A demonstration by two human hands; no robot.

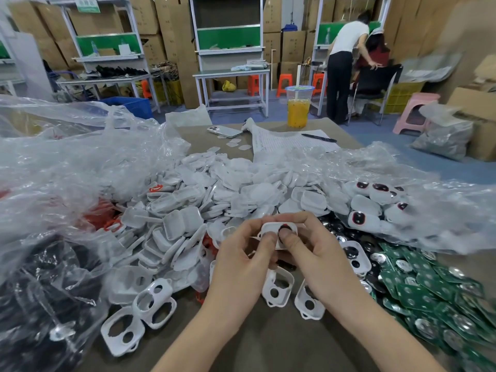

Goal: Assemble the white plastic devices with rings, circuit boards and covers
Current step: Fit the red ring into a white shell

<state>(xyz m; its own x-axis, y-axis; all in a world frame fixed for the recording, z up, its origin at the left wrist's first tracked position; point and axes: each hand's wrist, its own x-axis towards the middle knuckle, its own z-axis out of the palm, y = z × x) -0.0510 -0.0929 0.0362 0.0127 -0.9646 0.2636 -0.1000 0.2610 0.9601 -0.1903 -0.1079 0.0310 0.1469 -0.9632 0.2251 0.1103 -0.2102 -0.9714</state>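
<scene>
Both hands hold one white plastic device shell (276, 229) above the table's middle. My left hand (243, 251) grips its left side, thumb on its face. My right hand (308, 245) grips the right side, its thumb pressing on a dark round part with a red edge in the shell's opening. Empty white shells with two holes (150, 300) lie near the front. A large heap of white covers (214, 194) fills the middle. Green circuit boards (434, 294) are piled at the right, with dark rings (346, 237) beside them. Finished devices (373, 202) lie at the right rear.
Crumpled clear plastic bags (67, 162) cover the left and the right rear. A black bag (32, 291) sits at front left. Farther back are a phone (224, 131), a paper sheet with a pen (318, 138) and a cup of orange drink (298, 106). A person (346, 57) stands behind.
</scene>
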